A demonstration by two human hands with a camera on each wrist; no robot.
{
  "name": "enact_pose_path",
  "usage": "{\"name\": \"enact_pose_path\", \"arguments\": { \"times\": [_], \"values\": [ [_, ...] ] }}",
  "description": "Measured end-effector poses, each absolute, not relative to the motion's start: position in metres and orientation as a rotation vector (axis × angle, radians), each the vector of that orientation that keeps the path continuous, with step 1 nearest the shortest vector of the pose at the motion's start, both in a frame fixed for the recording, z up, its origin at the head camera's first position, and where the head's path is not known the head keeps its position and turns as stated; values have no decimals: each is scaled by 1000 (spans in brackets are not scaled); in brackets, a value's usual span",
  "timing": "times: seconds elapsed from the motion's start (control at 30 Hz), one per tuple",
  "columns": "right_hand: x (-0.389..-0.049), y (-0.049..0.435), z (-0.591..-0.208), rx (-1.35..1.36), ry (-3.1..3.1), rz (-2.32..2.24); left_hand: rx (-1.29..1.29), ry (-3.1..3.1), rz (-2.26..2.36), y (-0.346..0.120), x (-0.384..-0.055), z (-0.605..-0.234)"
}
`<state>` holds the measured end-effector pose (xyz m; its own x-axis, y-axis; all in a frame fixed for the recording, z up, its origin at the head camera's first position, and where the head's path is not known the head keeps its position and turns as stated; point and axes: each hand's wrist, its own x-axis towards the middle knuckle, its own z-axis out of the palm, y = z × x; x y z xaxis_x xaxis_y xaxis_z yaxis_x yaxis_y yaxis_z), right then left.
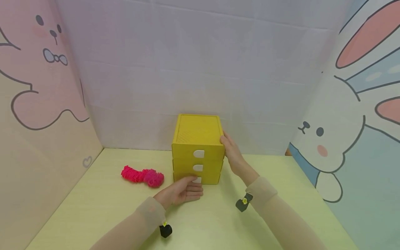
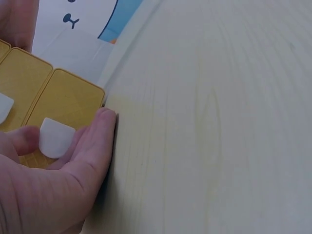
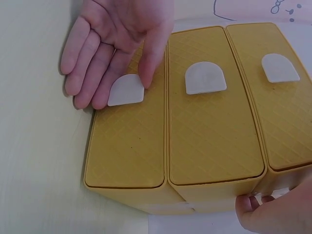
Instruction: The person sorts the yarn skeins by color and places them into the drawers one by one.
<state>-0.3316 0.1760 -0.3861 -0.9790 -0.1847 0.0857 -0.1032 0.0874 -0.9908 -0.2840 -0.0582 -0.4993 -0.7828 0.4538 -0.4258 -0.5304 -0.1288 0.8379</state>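
A small yellow three-drawer cabinet stands against the back wall, each drawer front bearing a white rounded pull tab. My left hand is at its foot, palm turned up, and pinches the lowest pull tab between thumb and forefinger. The other fingers of that hand extend close over the tabletop. Against the cabinet's right side rests my right hand, its thumb near the top front edge. All three drawers look closed in the right wrist view.
Left of the cabinet lies a bundle of bright pink cord or yarn on the pale wooden table. A white cloth backdrop rises behind, with cartoon-printed panels on both sides.
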Motion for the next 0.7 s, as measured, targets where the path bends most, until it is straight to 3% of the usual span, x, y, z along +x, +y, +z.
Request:
{"name": "enact_pose_path", "arguments": {
  "times": [0.7],
  "values": [
    [-334, 178, -389, -273, 2280, -2042, -24, 1463, 1928, -64, -258, -498]
  ]
}}
